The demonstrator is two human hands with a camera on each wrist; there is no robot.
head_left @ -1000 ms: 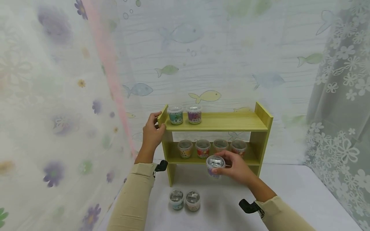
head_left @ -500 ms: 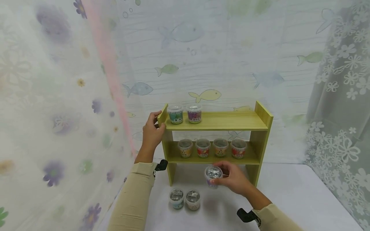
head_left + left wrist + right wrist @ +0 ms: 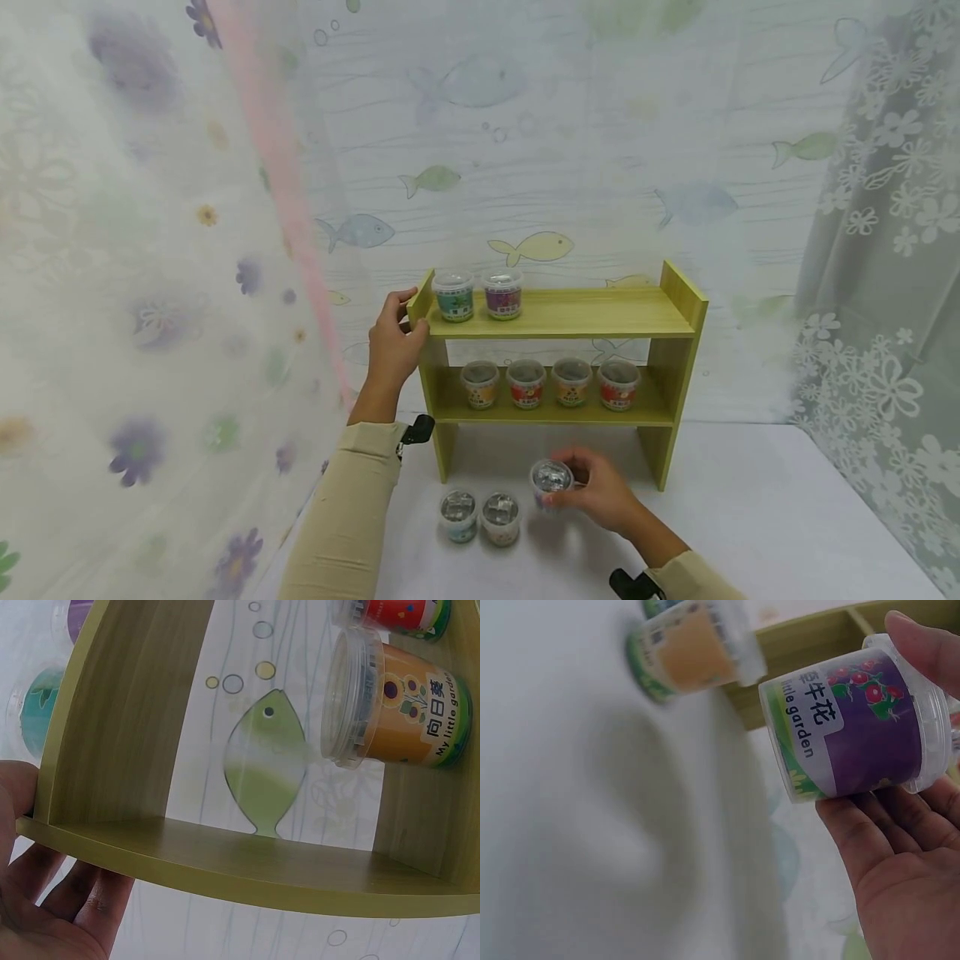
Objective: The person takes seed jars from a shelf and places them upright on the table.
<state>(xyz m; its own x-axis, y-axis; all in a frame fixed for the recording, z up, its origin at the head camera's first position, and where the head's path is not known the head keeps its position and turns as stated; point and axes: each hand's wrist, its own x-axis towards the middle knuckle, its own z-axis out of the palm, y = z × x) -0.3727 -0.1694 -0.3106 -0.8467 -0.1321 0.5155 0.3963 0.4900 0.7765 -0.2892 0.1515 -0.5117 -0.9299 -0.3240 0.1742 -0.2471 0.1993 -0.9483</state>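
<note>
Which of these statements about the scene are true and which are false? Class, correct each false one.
1. The right hand holds a purple-labelled cup. True.
2. Both hands are holding cups. False: the left hand grips the left end of the rack.
3. Four cups stand in a row on the lower shelf. True.
4. Five cups stand at the top. False: the upper shelf bears only two, a teal-labelled one and another with a purple label.
5. Two cups with silvery tops stand side by side on the white table. True.
</note>
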